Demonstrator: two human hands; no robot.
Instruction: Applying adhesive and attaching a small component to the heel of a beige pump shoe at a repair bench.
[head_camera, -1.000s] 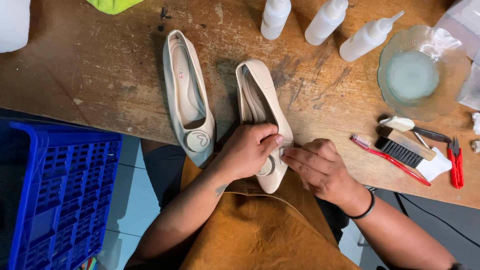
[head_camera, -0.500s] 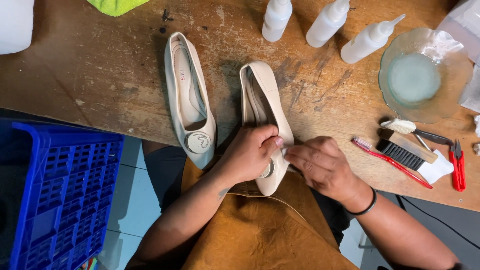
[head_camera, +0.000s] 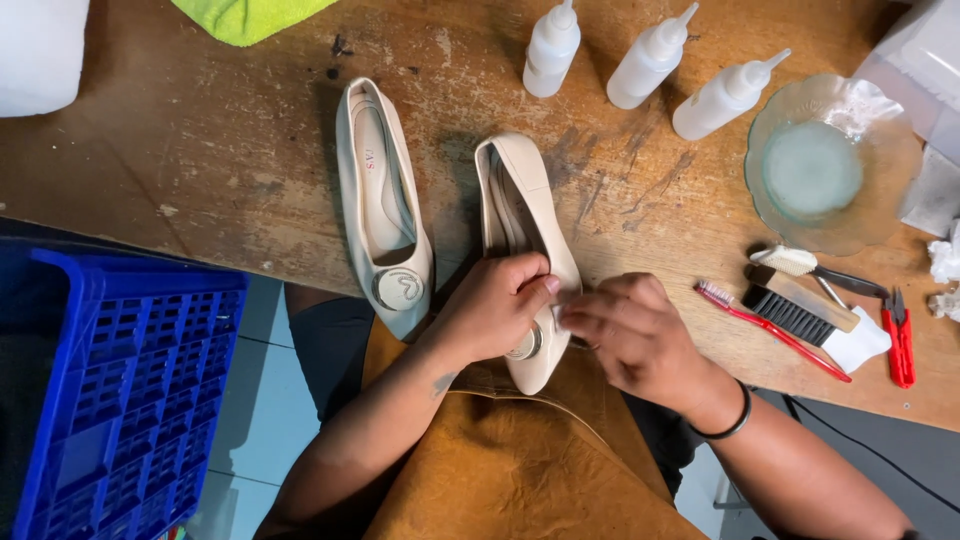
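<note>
Here your left hand wraps the toe of the cream shoe at the bench's near edge, toe overhanging toward your lap, while your right hand pinches something small and pale against its side; what, I cannot tell. The shoe looks light, with a stiff sole and a soft, scuffable upper, so grip across the vamp, not the round metal ornament. Its mate lies just beside.
</note>
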